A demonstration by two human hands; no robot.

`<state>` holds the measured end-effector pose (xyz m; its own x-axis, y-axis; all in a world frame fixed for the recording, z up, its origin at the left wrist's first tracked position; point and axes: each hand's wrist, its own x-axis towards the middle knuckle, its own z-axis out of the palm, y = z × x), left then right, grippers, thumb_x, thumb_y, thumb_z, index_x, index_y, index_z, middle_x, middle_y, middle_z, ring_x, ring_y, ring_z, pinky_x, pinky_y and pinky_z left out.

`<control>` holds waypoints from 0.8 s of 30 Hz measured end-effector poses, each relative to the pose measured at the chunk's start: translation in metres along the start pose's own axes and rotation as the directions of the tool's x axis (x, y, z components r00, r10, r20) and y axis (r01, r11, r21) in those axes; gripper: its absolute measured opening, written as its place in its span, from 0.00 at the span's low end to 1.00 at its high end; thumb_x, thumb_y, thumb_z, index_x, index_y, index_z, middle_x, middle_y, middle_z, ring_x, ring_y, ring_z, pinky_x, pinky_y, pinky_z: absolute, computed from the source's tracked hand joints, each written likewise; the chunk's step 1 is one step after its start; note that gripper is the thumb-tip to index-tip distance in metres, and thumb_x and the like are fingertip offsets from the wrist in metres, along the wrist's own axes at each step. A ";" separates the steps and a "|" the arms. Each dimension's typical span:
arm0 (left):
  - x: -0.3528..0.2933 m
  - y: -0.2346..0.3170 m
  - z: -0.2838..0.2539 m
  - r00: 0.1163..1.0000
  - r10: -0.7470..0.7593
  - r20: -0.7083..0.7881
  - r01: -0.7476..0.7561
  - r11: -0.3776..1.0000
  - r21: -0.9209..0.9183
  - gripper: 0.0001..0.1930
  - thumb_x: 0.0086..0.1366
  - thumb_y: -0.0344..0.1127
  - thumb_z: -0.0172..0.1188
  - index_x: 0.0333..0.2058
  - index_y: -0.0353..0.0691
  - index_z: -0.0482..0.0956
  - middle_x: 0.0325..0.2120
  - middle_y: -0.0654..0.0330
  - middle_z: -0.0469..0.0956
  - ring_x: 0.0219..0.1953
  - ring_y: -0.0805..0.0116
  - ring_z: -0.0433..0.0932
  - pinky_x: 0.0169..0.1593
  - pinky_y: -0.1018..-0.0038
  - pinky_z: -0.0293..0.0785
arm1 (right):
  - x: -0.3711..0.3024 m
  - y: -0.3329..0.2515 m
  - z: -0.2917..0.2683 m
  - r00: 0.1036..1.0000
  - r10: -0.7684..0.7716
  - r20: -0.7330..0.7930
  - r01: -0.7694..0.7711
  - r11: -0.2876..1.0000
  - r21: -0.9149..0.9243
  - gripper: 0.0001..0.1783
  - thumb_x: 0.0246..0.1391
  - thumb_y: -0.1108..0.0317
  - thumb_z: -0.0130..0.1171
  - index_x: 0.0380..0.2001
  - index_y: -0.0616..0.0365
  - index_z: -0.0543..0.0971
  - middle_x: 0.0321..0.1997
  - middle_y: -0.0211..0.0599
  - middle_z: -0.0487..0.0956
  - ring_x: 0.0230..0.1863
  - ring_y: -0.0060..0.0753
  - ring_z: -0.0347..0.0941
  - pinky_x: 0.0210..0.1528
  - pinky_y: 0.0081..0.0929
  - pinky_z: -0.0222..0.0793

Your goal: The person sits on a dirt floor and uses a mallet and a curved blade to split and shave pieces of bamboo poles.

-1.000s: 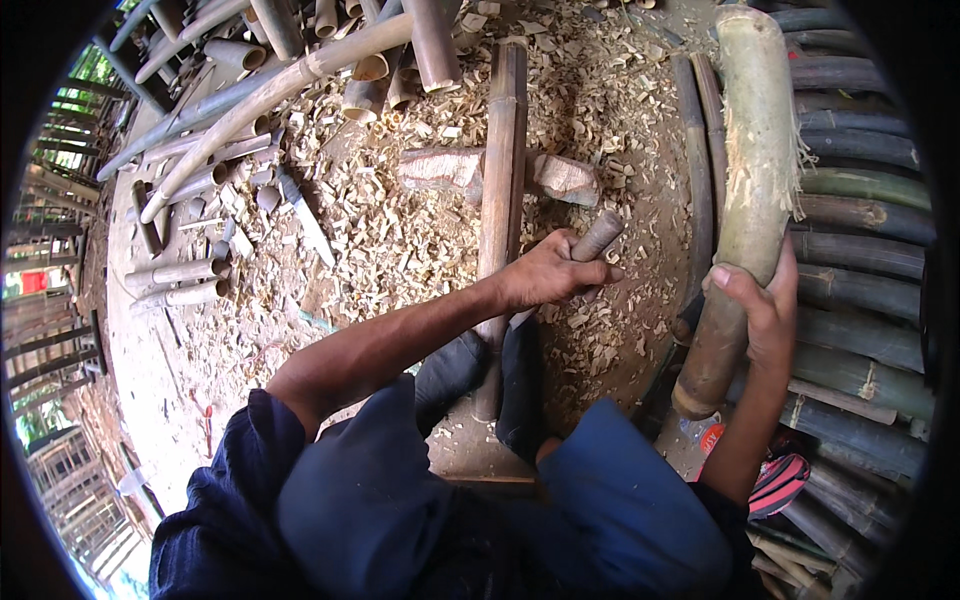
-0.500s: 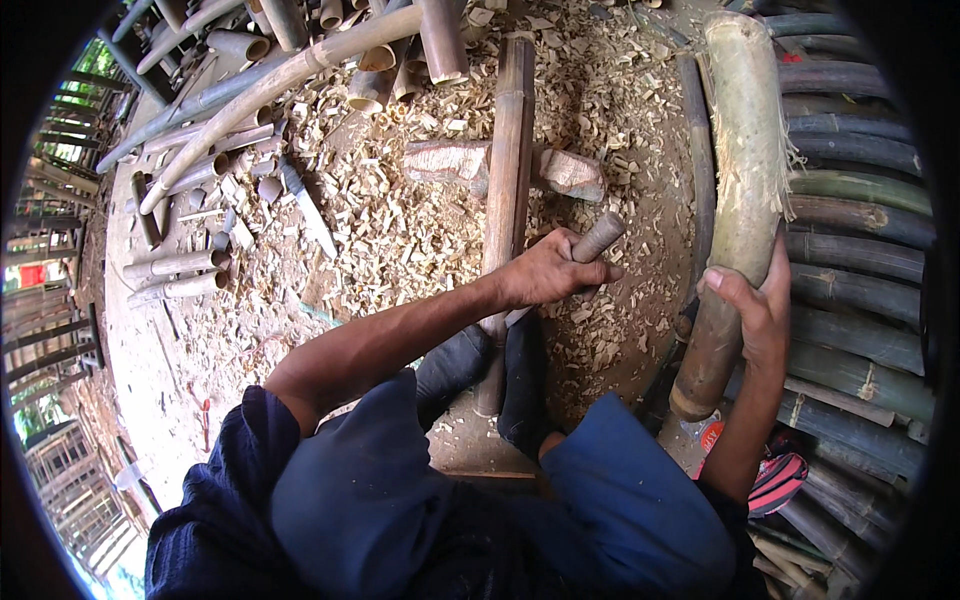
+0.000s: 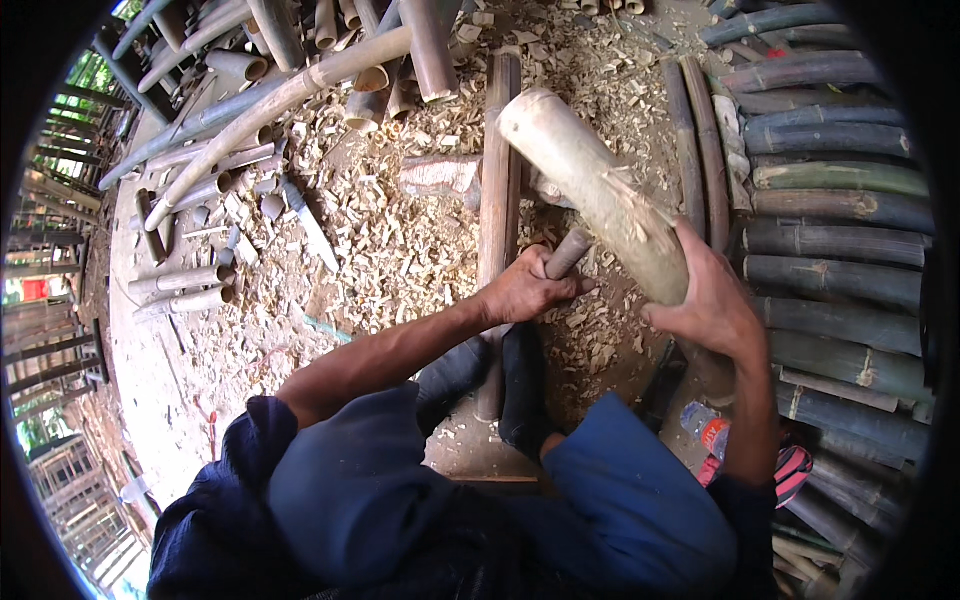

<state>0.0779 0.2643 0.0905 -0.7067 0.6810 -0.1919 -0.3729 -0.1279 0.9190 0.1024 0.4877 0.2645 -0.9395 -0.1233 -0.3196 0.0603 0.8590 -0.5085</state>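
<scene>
My right hand (image 3: 715, 305) grips a thick bamboo section (image 3: 600, 195) from the right side. Its far part is pale and shaved with frayed fibres, and its end points up and to the left; the darker near end is partly behind my hand. My left hand (image 3: 530, 285) is closed round a thick cylindrical tool handle (image 3: 568, 254); the rest of that tool is hidden below the hand. Under the left hand, a long bamboo pole (image 3: 498, 190) runs between my feet and rests across a short, rough wooden block (image 3: 440, 178).
Pale chips (image 3: 390, 270) cover the ground ahead. A knife (image 3: 312, 230) lies among them at left, near cut bamboo tubes (image 3: 180, 280) and a long curved pole (image 3: 270, 95). Stacked dark bamboo (image 3: 840, 245) lines the right side, with a plastic bottle (image 3: 705, 425) beside my right forearm.
The bamboo section has swung from upright at right to a leftward tilt, its far end coming over near the long pole. My left hand has shifted slightly left, still holding the handle.
</scene>
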 end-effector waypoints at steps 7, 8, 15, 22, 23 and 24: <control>0.006 -0.007 -0.007 0.997 -0.055 0.054 0.051 0.996 0.073 0.11 0.63 0.37 0.69 0.28 0.37 0.80 0.21 0.67 0.75 0.24 0.79 0.71 0.27 0.77 0.68 | -0.013 0.055 -0.069 0.852 -0.268 -0.450 0.277 0.960 -0.047 0.44 0.38 0.65 0.71 0.62 0.64 0.67 0.52 0.50 0.78 0.51 0.49 0.77 0.58 0.38 0.71; 0.002 -0.008 -0.012 0.998 -0.055 0.043 0.052 0.996 0.072 0.12 0.63 0.37 0.69 0.27 0.37 0.80 0.21 0.67 0.75 0.23 0.79 0.71 0.27 0.77 0.67 | -0.015 0.043 -0.079 0.846 -0.121 -0.519 0.234 0.959 0.158 0.43 0.39 0.65 0.71 0.61 0.65 0.67 0.51 0.49 0.78 0.50 0.48 0.77 0.57 0.37 0.72; 0.003 -0.004 -0.002 0.998 0.002 0.059 -0.002 1.000 -0.003 0.18 0.65 0.37 0.65 0.19 0.37 0.73 0.15 0.68 0.70 0.20 0.79 0.66 0.26 0.74 0.64 | 0.001 0.051 0.002 0.984 -0.176 0.012 0.177 0.983 -0.045 0.46 0.30 0.68 0.73 0.58 0.69 0.69 0.49 0.50 0.78 0.51 0.42 0.76 0.61 0.36 0.69; 0.006 -0.008 -0.011 0.994 -0.073 0.084 0.062 0.991 0.117 0.09 0.61 0.31 0.67 0.28 0.37 0.75 0.23 0.66 0.76 0.24 0.77 0.73 0.29 0.75 0.72 | -0.025 0.058 -0.075 0.906 -0.066 -0.417 0.186 0.949 0.255 0.47 0.34 0.63 0.73 0.60 0.69 0.68 0.51 0.45 0.78 0.51 0.46 0.76 0.59 0.37 0.70; 0.008 -0.005 -0.008 0.992 -0.059 0.107 0.043 0.989 0.140 0.10 0.62 0.31 0.67 0.28 0.37 0.75 0.22 0.67 0.75 0.24 0.77 0.73 0.29 0.75 0.72 | -0.035 0.058 -0.089 0.880 0.049 -0.473 0.142 0.922 0.360 0.46 0.35 0.63 0.73 0.59 0.68 0.69 0.51 0.43 0.78 0.50 0.46 0.76 0.57 0.37 0.71; 0.010 -0.007 -0.006 0.992 -0.042 0.115 0.027 0.992 0.127 0.09 0.62 0.31 0.67 0.28 0.37 0.75 0.21 0.67 0.74 0.24 0.78 0.73 0.29 0.76 0.72 | -0.041 0.069 -0.085 0.885 0.086 -0.457 0.102 0.923 0.371 0.46 0.35 0.62 0.73 0.60 0.68 0.69 0.50 0.44 0.78 0.50 0.45 0.76 0.57 0.37 0.71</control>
<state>0.0695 0.2675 0.0799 -0.6165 0.7643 -0.1890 -0.3125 -0.0172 0.9498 0.1168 0.5940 0.3105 -0.9806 0.1920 0.0385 0.0853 0.5956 -0.7987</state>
